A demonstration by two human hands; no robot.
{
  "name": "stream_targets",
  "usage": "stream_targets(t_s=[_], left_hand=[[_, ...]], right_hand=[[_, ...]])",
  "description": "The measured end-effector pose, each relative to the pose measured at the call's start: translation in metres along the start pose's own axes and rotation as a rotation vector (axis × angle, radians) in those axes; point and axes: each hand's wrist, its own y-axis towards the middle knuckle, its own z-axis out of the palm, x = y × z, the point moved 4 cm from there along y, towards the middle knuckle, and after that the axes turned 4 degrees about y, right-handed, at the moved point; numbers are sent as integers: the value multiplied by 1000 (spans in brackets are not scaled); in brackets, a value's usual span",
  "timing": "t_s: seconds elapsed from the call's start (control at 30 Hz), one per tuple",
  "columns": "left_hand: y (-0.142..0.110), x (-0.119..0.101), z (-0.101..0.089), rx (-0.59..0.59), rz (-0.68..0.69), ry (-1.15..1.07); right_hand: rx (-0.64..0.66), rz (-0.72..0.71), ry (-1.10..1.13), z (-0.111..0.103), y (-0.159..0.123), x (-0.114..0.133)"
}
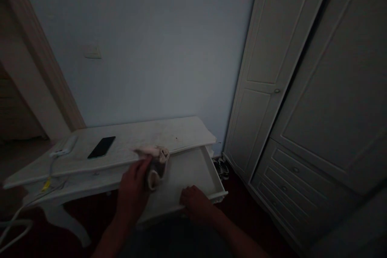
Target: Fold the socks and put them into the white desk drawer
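Observation:
My left hand (135,183) is closed around a bunched cloth (159,164) with pale pink and dark grey parts, its edges blurred. The cloth is held over the left part of a pulled-out white drawer (192,171), by the tabletop's front edge. My right hand (194,200) lies at the drawer's front panel, fingers curled over its top edge. No contents show in the visible part of the drawer; its left part is hidden behind my left hand and the cloth.
On the white table (151,132) lie a dark phone (102,147) and a white power strip (65,147) with a cable hanging down. Shoes (221,168) stand on the dark red floor by the table's right end. A white wardrobe (263,68) rises at right.

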Motion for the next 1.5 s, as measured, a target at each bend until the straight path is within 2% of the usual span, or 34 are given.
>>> stream_targets(t_s=[0.03, 0.13, 0.2, 0.23, 0.33, 0.4, 0.57, 0.7, 0.77, 0.83, 0.9, 1.0, 1.07, 1.17, 1.23, 1.3, 1.43, 1.5], left_hand=[[-6, 2, 12, 75, 84, 97], [-41, 5, 52, 418, 241, 221], [-65, 4, 67, 548, 279, 221], [-73, 3, 71, 570, 284, 217], [-89, 5, 76, 592, 289, 199], [-93, 12, 78, 599, 275, 154], [-81, 30, 64, 551, 167, -115], [-55, 26, 49, 593, 80, -243], [-40, 18, 45, 539, 79, -265], [-24, 10, 43, 433, 104, -278], [-9, 1, 42, 340, 171, -278], [8, -13, 42, 309, 293, -240], [15, -22, 42, 336, 345, -215], [20, -32, 37, 324, 358, -256], [21, -30, 32, 285, 318, -335], [19, -19, 28, 288, 203, -443], [10, 10, 36, 542, -165, -626], [5, 16, 41, 611, -251, -632]], right_hand=[[-14, 10, 7, 3, -1, 0], [-81, 15, 75, 13, -2, -6], [-141, 4, 168, 17, -2, -11], [-184, -2, 231, 16, -3, -13], [-360, 6, 486, 3, -9, -17], [-421, 2, 651, -10, -15, -15], [-302, -40, 772, -32, -25, -4], [-277, -24, 933, -41, -18, -3], [-258, -27, 1064, -45, -9, -2], [-267, -28, 1140, -53, 3, -2], [-380, 29, 1059, -65, 15, -6], [-579, 143, 703, -89, 29, -11], [-550, 78, 509, -101, 39, -5], [-388, -38, 438, -106, 49, 4], [-315, -51, 471, -104, 51, 4], [-283, -91, 491, -101, 51, 2], [-365, -143, 552, -99, 46, -8], [-412, -130, 616, -99, 44, -11]])
